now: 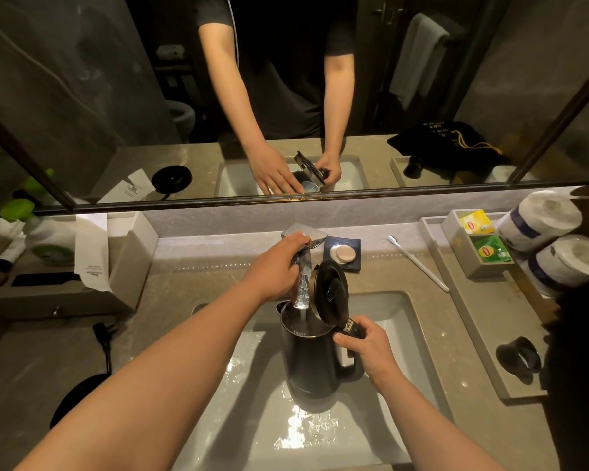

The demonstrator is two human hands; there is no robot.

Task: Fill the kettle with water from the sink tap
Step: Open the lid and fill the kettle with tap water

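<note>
A dark kettle (315, 365) hangs upright over the white sink basin (405, 321), its lid (330, 288) hinged open and standing up. My right hand (371, 348) grips the kettle's handle. The chrome tap (303, 283) reaches out over the kettle's mouth, and a stream of water runs from its spout into the kettle. My left hand (281, 265) rests on the tap's lever (315, 237), fingers wrapped over it. The basin floor under the kettle is wet and glinting.
The kettle's round base (79, 399) and its cord lie on the counter at left. A soap dish (342, 254), a white toothbrush (419, 263), a tray with tea bags (480, 246) and toilet rolls (538, 224) stand at right. A mirror covers the wall behind.
</note>
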